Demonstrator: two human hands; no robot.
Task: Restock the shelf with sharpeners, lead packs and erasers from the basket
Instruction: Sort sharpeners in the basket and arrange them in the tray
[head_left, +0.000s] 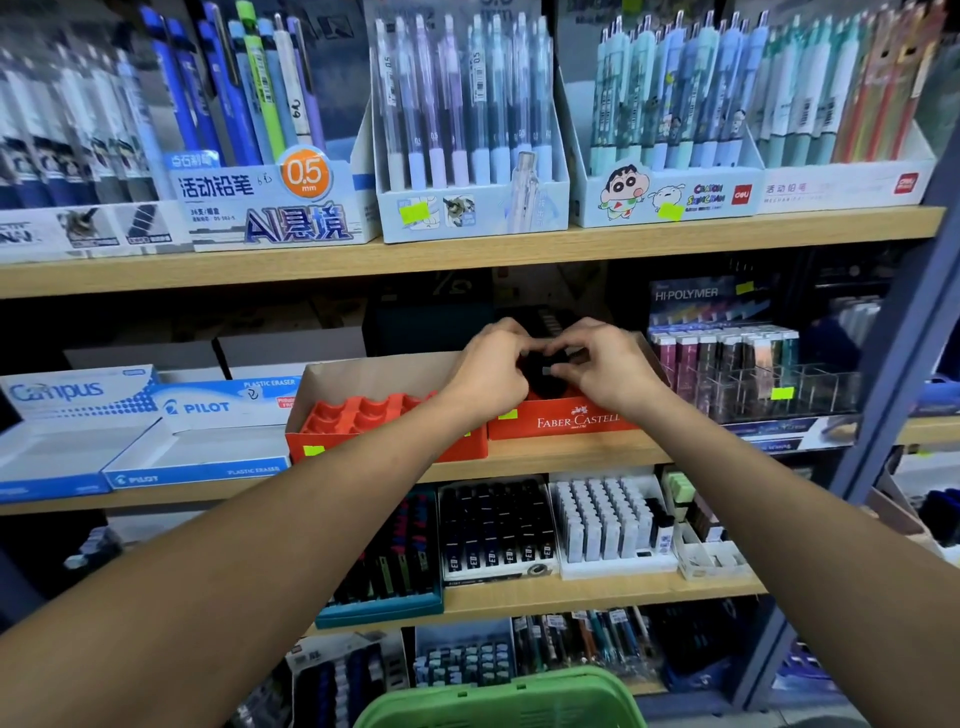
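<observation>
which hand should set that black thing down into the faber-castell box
Right, probably. The right hand pinches the black thing directly above the Faber-Castell box, while the left hand grips it from the side nearer the orange tray. Both hold it, so the call is close.

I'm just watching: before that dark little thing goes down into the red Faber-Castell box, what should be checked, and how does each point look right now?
1. Grip: left hand and right hand both pinch the dark item: ok.
2. Position: the item sits above the Faber-Castell box: ok.
3. Room in that box: hidden by the hands: cannot tell.
4. Right product for the box: the item is too dark and covered to identify: cannot tell.
5. Spare space nearby: the red tray to the left shows empty cells: ok.
6. More stock: only the rim of the green basket shows: cannot tell.
</observation>
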